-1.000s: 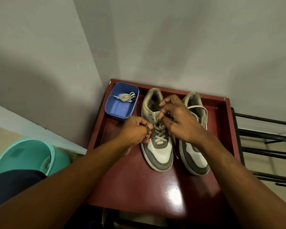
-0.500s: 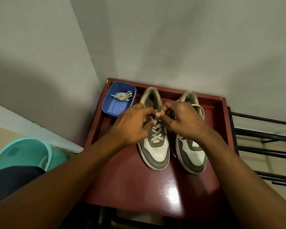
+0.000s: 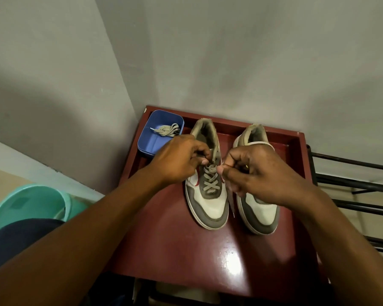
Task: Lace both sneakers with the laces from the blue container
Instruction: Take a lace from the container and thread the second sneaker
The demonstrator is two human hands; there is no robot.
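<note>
Grey lace (image 3: 211,180) ends hidden inside both hands' fingers (image 3: 205,155).

Both hands (image 3: 219,166) on sneaker lace (image 3: 210,178)

A home corner is suggested: plain grey walls (image 3: 230,51) are met at 12 o'clock, a turquoise plastic bucket (image 3: 29,204) is seen at 8 o'clock, a black metal rack (image 3: 352,173) at 3 o'clock.

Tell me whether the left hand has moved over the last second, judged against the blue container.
Yes. The left hand has risen toward the blue container and now overlaps its near corner, pinching the lace at the left sneaker's upper eyelets.
</note>
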